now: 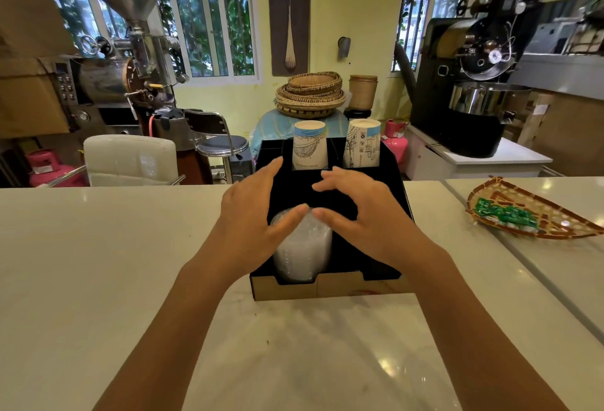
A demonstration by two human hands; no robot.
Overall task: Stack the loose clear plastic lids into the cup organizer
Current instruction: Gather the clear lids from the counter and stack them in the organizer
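A black cup organizer [330, 288] with a cardboard-coloured front edge stands on the white counter. Its front left slot holds a stack of clear plastic lids [302, 252] lying on its side. Two stacks of printed paper cups [310, 145] stand in its rear slots. My left hand [258, 214] rests against the stack's left side, thumb on its top. My right hand [362, 211] is at the stack's right, thumb touching its top, fingers spread over the organizer's empty right slot. Both hands have fingers apart, neither clearly gripping.
A woven tray [532, 211] with green packets lies on the counter at the right. A seam in the counter [510, 257] runs diagonally to the right of the organizer. Behind the counter are a white chair [130, 159], a stool and roasting machines.
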